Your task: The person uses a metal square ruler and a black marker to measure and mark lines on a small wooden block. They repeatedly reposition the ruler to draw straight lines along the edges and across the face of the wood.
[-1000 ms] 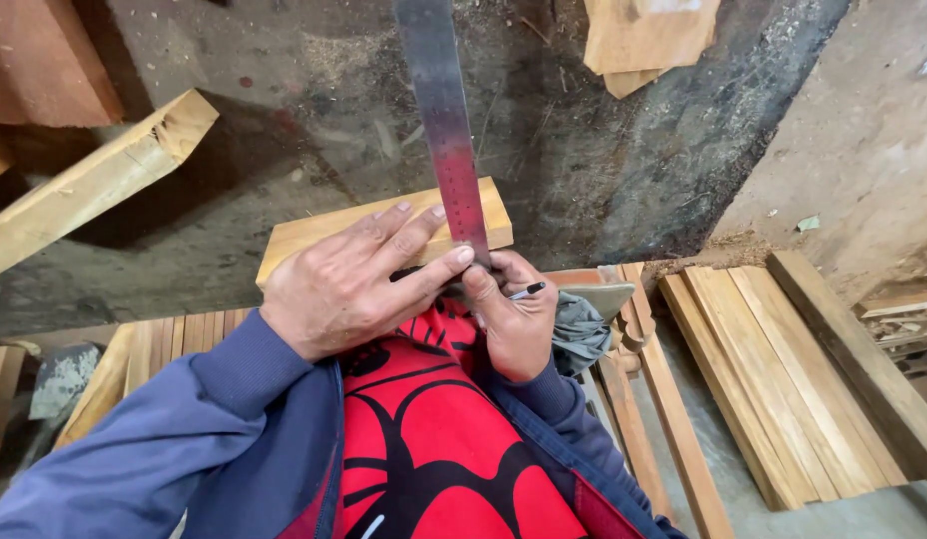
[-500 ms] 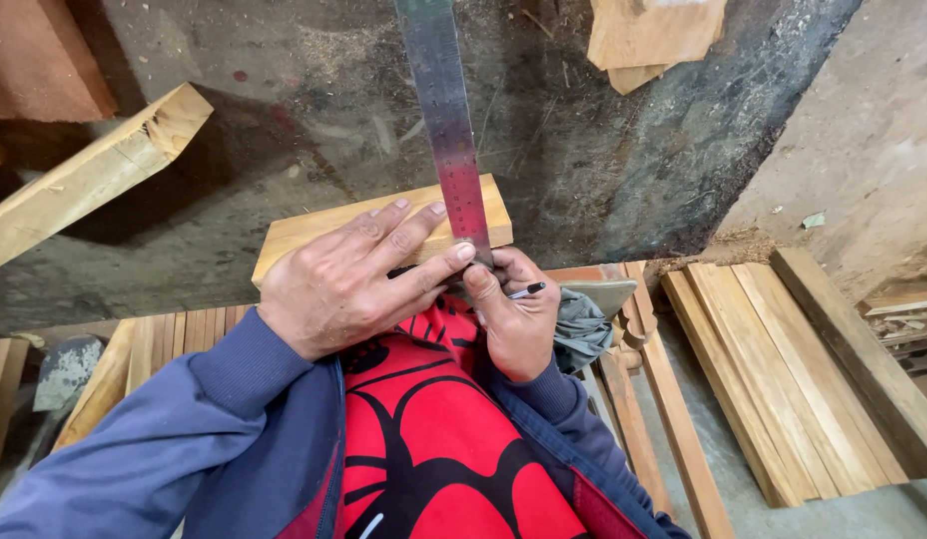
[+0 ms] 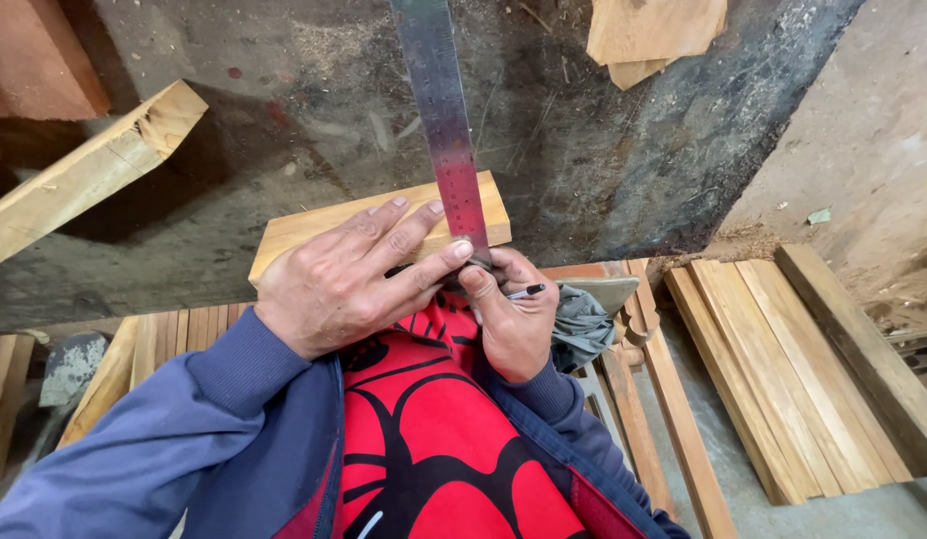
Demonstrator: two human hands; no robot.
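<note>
Left hand: fingers spread flat, pressing down on the wooden block and pinning the steel ruler at its near end.
Right hand: curled closed, pinching a dark pen or pencil, tip by the ruler's lower end; the exact contact point is hidden by the fingers.
Wooden block: pale, flat, resting over the person's lap, its far edge toward the dark concrete floor.
Steel ruler: lies across the block's right end and runs past the far edge, out of frame at the top.
Risk: judged, the ruler overhangs a long way; uneven pressure from the left hand could let it pivot and skew a line.
Risk: judged, the block sits on a lap, not a bench; a shift of the leg could tip it.
Containers: none visible.
Surroundings: stacked wood slats at right, a timber beam at upper left, a grey rag beside the right hand.
</note>
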